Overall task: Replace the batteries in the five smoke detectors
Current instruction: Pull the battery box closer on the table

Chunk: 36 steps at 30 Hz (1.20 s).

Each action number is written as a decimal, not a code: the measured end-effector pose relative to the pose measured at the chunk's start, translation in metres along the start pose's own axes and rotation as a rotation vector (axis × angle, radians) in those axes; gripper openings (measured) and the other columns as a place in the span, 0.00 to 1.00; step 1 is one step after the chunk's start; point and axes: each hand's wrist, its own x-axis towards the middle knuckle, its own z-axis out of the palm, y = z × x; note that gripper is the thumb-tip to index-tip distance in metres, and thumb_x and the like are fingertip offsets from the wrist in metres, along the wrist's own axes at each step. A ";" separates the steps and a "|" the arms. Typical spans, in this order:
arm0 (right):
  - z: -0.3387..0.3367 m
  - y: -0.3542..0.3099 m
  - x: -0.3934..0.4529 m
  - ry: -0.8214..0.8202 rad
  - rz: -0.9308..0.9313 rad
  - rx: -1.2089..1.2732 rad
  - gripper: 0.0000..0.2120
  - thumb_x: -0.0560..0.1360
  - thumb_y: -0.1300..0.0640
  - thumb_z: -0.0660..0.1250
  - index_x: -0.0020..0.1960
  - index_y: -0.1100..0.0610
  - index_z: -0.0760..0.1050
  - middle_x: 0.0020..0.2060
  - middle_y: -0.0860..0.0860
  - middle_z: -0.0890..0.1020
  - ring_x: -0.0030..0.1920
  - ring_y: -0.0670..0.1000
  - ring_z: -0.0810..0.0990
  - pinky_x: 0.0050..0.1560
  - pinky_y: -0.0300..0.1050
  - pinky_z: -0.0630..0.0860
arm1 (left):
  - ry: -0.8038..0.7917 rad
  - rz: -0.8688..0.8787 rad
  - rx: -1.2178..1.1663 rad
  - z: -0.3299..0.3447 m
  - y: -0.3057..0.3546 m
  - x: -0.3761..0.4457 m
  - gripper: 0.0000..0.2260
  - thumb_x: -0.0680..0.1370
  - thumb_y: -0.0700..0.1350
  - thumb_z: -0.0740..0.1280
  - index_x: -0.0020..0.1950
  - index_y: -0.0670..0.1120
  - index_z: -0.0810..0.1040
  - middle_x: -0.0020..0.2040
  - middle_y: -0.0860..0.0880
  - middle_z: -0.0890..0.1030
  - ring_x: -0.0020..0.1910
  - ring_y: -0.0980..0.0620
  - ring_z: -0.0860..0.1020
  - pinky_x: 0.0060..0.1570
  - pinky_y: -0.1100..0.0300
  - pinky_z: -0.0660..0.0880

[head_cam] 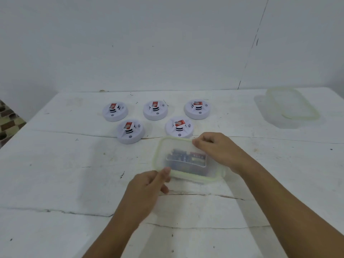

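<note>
— While both my hands are on the clear rectangular plastic box with the pale green-rimmed lid [188,161], where does each sit?

— My left hand [149,187] pinches its near-left corner; my right hand [216,149] curls over the far-right corner.

— The detectors?

— Five round white smoke detectors [155,110] sit toward the white table's [55,174] far edge, batteries [186,158] dimly visible inside the box.

A white painted worktop [55,174] with long cracks and scuffs fills the lower frame, meeting a plain white wall [149,43] above. At the upper right of the worktop lies a clear rectangular plastic container with a pale green rim [292,103]. A brown patterned tiled floor [8,120] shows at the left edge.
</note>
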 end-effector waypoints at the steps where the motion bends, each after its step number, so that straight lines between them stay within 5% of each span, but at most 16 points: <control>1: 0.000 0.001 -0.001 -0.056 0.022 0.008 0.13 0.80 0.43 0.66 0.41 0.50 0.77 0.35 0.40 0.77 0.36 0.44 0.74 0.40 0.42 0.67 | 0.029 -0.007 -0.048 -0.004 -0.002 0.006 0.19 0.81 0.63 0.63 0.46 0.50 0.85 0.38 0.53 0.86 0.28 0.62 0.74 0.40 0.59 0.70; 6: 0.015 0.000 -0.012 -0.387 0.145 0.168 0.12 0.80 0.46 0.67 0.44 0.52 0.69 0.36 0.45 0.77 0.33 0.45 0.75 0.35 0.36 0.71 | 0.057 -0.058 -0.128 -0.023 -0.005 0.040 0.17 0.85 0.54 0.62 0.50 0.42 0.79 0.37 0.53 0.85 0.31 0.54 0.73 0.37 0.58 0.69; 10: 0.033 -0.005 -0.009 -0.267 0.142 0.228 0.26 0.73 0.31 0.70 0.46 0.54 0.69 0.33 0.44 0.80 0.30 0.42 0.77 0.33 0.36 0.72 | -0.007 -0.087 -0.108 -0.033 0.001 0.058 0.14 0.84 0.53 0.63 0.44 0.45 0.76 0.36 0.53 0.80 0.33 0.53 0.74 0.39 0.57 0.69; 13: 0.047 -0.008 -0.010 -0.166 0.128 0.243 0.31 0.72 0.29 0.70 0.51 0.57 0.73 0.38 0.44 0.86 0.34 0.42 0.83 0.33 0.37 0.74 | -0.021 -0.102 -0.141 -0.034 0.004 0.068 0.15 0.85 0.54 0.62 0.42 0.46 0.71 0.37 0.51 0.75 0.34 0.52 0.73 0.39 0.57 0.68; 17: 0.056 -0.001 -0.010 -0.107 0.078 0.299 0.35 0.71 0.28 0.72 0.55 0.60 0.78 0.43 0.49 0.88 0.43 0.51 0.88 0.46 0.48 0.85 | -0.089 -0.072 -0.068 -0.030 0.003 0.067 0.22 0.80 0.65 0.65 0.51 0.46 0.76 0.44 0.52 0.82 0.44 0.52 0.81 0.43 0.57 0.74; 20: 0.055 0.004 -0.007 -0.144 0.085 0.334 0.37 0.67 0.25 0.73 0.56 0.58 0.79 0.46 0.51 0.88 0.48 0.55 0.88 0.55 0.60 0.84 | -0.148 -0.026 -0.042 -0.031 0.002 0.060 0.26 0.73 0.69 0.69 0.54 0.48 0.78 0.45 0.55 0.84 0.44 0.55 0.83 0.41 0.61 0.75; 23: 0.056 0.005 -0.006 -0.139 0.088 0.343 0.40 0.65 0.24 0.73 0.57 0.59 0.79 0.47 0.52 0.88 0.49 0.57 0.88 0.57 0.62 0.83 | -0.239 -0.058 -0.105 -0.038 0.005 0.063 0.28 0.71 0.68 0.72 0.58 0.47 0.81 0.49 0.52 0.88 0.48 0.51 0.86 0.45 0.58 0.78; 31: 0.056 0.006 -0.006 -0.180 0.081 0.374 0.35 0.68 0.28 0.74 0.57 0.58 0.81 0.49 0.53 0.88 0.51 0.58 0.88 0.59 0.63 0.82 | -0.282 -0.106 -0.118 -0.037 0.005 0.072 0.25 0.72 0.64 0.74 0.60 0.47 0.84 0.50 0.49 0.88 0.49 0.47 0.87 0.50 0.53 0.81; 36: 0.057 0.005 -0.008 -0.184 0.078 0.383 0.33 0.70 0.30 0.74 0.58 0.58 0.81 0.49 0.53 0.88 0.50 0.56 0.88 0.58 0.60 0.83 | -0.271 -0.123 -0.131 -0.035 0.006 0.072 0.27 0.70 0.65 0.75 0.60 0.48 0.83 0.50 0.49 0.88 0.49 0.47 0.87 0.43 0.56 0.80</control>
